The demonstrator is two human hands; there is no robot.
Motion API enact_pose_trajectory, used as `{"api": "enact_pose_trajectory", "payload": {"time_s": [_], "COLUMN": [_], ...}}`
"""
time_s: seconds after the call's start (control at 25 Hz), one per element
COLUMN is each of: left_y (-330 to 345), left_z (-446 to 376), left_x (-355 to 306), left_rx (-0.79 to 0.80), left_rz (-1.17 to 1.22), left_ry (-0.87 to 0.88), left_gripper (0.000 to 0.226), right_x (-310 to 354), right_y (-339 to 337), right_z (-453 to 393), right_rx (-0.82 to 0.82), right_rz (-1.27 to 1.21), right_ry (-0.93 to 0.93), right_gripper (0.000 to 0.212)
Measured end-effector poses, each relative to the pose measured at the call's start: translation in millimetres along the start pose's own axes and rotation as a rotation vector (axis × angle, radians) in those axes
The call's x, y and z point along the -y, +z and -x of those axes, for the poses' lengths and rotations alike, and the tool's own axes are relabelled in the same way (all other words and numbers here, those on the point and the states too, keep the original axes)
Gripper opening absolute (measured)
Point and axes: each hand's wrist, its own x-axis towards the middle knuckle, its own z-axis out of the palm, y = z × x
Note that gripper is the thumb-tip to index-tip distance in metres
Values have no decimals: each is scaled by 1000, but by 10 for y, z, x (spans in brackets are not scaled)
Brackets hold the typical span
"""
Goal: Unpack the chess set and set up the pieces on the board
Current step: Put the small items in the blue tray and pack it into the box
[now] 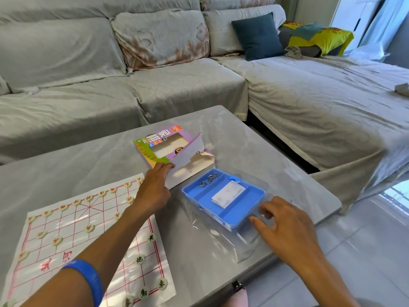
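Right now the chess box [163, 147] lies on the grey tabletop [66, 160], a flat carton printed in purple and green with big Chinese characters and a cut-out window. Its near end is torn open, and a pale flap [188, 154] stands up from it. The left hand [155, 187] reaches to that torn end, fingers [166, 166] curled against the flap's lower edge; whether they actually pinch it I cannot tell. A blue wristband [86, 278] sits on that forearm.

Nearer, on the left, the paper board [66, 227] is spread flat, white with a red grid. Round cream pieces [89, 228] marked in red or dark characters stand on its lines.

Just beside the box, a blue tray [223, 202] rests on a clear plastic sheet [221, 240], holding metal rings [209, 179] and a folded paper slip [228, 193]. The right hand [285, 227] hovers at the tray's near corner, fingers loosely bent, holding nothing.

A grey-covered sofa [177, 80] stands behind.
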Motion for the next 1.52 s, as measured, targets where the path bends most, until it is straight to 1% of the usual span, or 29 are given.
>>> {"api": "enact_pose_trajectory", "payload": {"time_s": [0.4, 0.6, 0.72, 0.88, 0.96, 1.04, 1.16, 1.24, 1.36, 1.44, 1.52], "left_y": [-74, -115, -95, -54, -50, -76, -131, -163, -161, -135, -87], "left_z": [37, 26, 26, 56, 71, 101, 135, 162, 199, 251, 327], "left_x": [111, 190, 157, 83, 73, 66, 92, 131, 165, 105, -15], "left_rx": [43, 84, 80, 54, 74, 99, 94, 87, 99, 127, 164], "left_rz": [73, 65, 53, 45, 72, 83, 165, 238, 266, 281, 288], "left_ry": [53, 67, 137, 201, 193, 177, 140, 126, 115, 174, 279], "left_gripper": [68, 66, 64, 65, 68, 68, 62, 58, 55, 52, 50], "right_x": [45, 49, 59, 199, 235, 223, 147, 110, 144, 207, 272], "right_y": [-56, 20, 42, 168, 221, 281, 364, 409, 510, 590, 649], "right_z": [-25, -58, -62, -31, -31, -51, -112, -148, -156, -157, -171], "right_rx": [2, -10, -8, 0, -2, 3, 6, 19, 21, 11, -2], "right_rz": [-92, -22, 25, 91, 83, 56, 1, -1, 25, 45, 53], "right_ry": [-58, 26, 75, 79, 93, 69, 23, 22, 11, -2, 13], "right_gripper": [24, 24, 26, 27, 26, 27, 28, 30, 30, 30, 30]}}
